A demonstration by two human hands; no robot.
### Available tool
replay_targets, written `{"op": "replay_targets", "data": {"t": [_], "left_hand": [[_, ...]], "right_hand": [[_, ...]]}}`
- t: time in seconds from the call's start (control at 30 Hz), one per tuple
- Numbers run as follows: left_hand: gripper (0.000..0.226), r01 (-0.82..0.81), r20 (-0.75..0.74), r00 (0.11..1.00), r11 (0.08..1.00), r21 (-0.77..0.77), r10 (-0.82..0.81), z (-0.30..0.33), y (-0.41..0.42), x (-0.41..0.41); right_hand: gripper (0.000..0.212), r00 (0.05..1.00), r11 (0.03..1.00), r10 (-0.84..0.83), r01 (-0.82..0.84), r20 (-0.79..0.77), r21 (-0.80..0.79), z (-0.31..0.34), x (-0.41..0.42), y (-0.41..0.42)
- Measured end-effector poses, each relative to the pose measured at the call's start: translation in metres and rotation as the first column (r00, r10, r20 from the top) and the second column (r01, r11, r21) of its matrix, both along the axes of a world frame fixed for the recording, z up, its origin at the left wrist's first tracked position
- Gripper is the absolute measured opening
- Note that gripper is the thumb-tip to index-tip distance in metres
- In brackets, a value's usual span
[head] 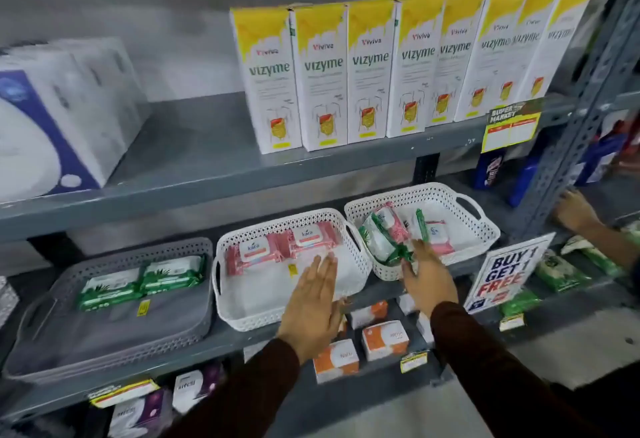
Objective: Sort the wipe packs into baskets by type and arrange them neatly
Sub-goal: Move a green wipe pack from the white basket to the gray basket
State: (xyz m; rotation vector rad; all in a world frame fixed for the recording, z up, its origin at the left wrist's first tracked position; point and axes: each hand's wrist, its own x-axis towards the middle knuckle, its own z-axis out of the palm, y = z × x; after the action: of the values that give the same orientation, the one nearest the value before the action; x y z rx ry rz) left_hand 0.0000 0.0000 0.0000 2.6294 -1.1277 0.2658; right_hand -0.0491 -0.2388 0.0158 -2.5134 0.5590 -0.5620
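- On the middle shelf [242, 337], three baskets in one row: grey basket [41, 361] at the left, white middle basket [277, 316] next, white right basket [485, 229] beside it.
- In the grey basket, two green wipe packs [138, 281] side by side along the back wall, flat, touching each other.
- In the white middle basket, two pink wipe packs [280, 247] at the back, flat and side by side; front part of this basket bare.
- In the white right basket, a mixed heap: green packs [377, 240] tilted at the left side, pink packs [440, 233] behind and to the right, leaning on each other.
- Left hand [315, 302] flat and released, fingers straight and together, over the front rim of the white middle basket; fingertips just in front of the pink wipe packs, holding nothing.
- Right hand [427, 275] at the front left corner of the white right basket, fingers down on a green pack [401, 252]; a real grasp or only a touch, cannot tell.
- Another hand [576, 210] at the far right, on the shelf post [568, 146].
- More green packs [561, 271] loose on the shelf at the right, behind the "BUY 1 GET 1 FREE" sign [505, 275], well apart from both hands.
- On the upper shelf, a row of yellow and white Vizyme boxes [346, 74]; on the lower shelf, orange and white boxes [384, 339].
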Motion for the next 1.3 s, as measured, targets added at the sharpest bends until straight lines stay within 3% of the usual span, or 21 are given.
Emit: {"op": "replay_targets", "data": {"t": [0.17, 0.3, 0.4, 0.63, 0.77, 0.87, 1.0, 1.13, 1.3], "left_hand": [[0.067, -0.074, -0.101, 0.991, 0.992, 0.105, 0.085, -0.026, -0.037, 0.011], [0.062, -0.116, -0.049, 0.991, 0.981, 0.155, 0.125, -0.032, -0.052, 0.016], [0.06, -0.118, -0.081, 0.988, 0.981, 0.155, 0.132, -0.034, -0.053, 0.016], [0.057, -0.12, -0.029, 0.992, 0.986, 0.119, 0.124, -0.04, -0.034, 0.016], [0.058, -0.153, -0.025, 0.987, 0.984, 0.095, 0.156, -0.042, 0.006, 0.017], [0.057, -0.175, -0.045, 0.983, 0.983, 0.056, 0.178, -0.045, 0.046, 0.016], [0.057, -0.239, -0.055, 0.97, 0.971, 0.006, 0.239, -0.044, 0.109, 0.014], [0.063, -0.367, -0.06, 0.928, 0.93, 0.023, 0.368, -0.046, 0.18, 0.018], [0.062, -0.439, -0.05, 0.896, 0.898, 0.044, 0.44, -0.049, 0.253, 0.022]], "right_hand": [[0.026, 0.993, 0.977, 0.041, -0.016, -0.115, 0.212, 0.002, 0.049, -0.032], [0.046, 0.956, 0.929, 0.105, 0.004, -0.275, 0.369, -0.008, 0.091, -0.044], [0.045, 0.935, 0.888, 0.122, 0.048, -0.334, 0.457, -0.021, 0.112, -0.05], [0.024, 0.972, 0.809, 0.047, 0.097, -0.229, 0.579, -0.039, 0.119, -0.068], [0.031, 0.99, 0.786, -0.02, 0.1, -0.136, 0.61, -0.023, 0.101, -0.062], [0.023, 0.999, 0.733, -0.016, -0.013, 0.036, 0.68, 0.007, 0.088, -0.035], [0.022, 0.984, 0.652, 0.114, -0.178, 0.136, 0.737, 0.024, 0.088, 0.036], [0.021, 0.958, 0.485, 0.259, -0.239, 0.123, 0.841, 0.015, 0.103, 0.138], [0.006, 0.915, 0.461, 0.395, -0.276, 0.083, 0.844, -0.006, 0.116, 0.262]]}}
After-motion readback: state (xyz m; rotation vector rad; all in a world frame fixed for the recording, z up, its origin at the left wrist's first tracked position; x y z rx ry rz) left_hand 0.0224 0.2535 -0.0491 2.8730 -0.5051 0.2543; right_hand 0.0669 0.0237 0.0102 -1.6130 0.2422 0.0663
